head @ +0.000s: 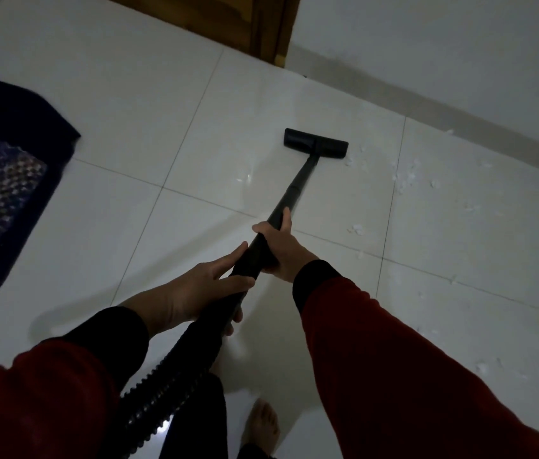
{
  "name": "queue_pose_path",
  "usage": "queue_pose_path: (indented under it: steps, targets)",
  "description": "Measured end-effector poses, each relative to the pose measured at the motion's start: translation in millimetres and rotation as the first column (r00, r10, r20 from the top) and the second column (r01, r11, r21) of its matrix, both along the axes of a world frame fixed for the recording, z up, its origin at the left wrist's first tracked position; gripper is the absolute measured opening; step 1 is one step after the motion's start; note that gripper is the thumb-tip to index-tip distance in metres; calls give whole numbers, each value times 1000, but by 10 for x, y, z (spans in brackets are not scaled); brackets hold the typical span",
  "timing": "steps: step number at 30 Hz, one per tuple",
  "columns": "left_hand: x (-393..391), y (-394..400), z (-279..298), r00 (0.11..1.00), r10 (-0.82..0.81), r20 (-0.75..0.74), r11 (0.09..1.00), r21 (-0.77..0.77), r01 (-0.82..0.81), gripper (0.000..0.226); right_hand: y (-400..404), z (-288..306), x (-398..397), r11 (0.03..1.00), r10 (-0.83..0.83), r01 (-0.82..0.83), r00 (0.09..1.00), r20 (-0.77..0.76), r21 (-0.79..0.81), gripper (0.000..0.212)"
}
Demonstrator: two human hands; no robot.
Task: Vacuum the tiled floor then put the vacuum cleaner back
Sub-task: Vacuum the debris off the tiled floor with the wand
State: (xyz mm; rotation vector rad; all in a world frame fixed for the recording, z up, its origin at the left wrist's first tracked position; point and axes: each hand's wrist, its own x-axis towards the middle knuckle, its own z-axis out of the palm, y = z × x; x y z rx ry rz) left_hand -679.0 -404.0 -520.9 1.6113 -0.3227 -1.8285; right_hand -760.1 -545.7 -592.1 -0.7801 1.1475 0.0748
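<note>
Right, scanning left to right. Dark mat lies on the tiled floor at the far left, well apart from the work. Wooden door top centre.

Left hand is wrapped round the wand low down, where the ribbed hose joins it, fingers and thumb curled on it. Right hand clamps the wand just ahead of the left, thumb laid along the tube. So each grip is grasping the wand; neither is released.

Floor head sits flat on the tile, out ahead of the person and near the wall. White scraps lie scattered right of the head, the nearest just beside its right end, more trailing back along the right toward the person. Bare foot at the bottom.

Step in hand, my read: sweeping the debris patch. To do it well:
- swing the head right, keep it flat on the tile
- slow overlapping strokes, wall edge first, then back along the trail
- don't shove fast, light scraps may scatter
- keep hose slack clear of the foot

Containers: none in view. Vacuum body is out of sight, so can't tell what it holds or where it stands.
</note>
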Motion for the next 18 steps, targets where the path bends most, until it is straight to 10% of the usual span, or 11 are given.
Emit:
queue_pose_path:
  steps: [18]
  targets:
    - [1079, -1524, -155, 998, -54, 16, 998, -29, 54, 68, -1472, -54, 1055, 995, -72, 68, 995, -67, -68, 94]
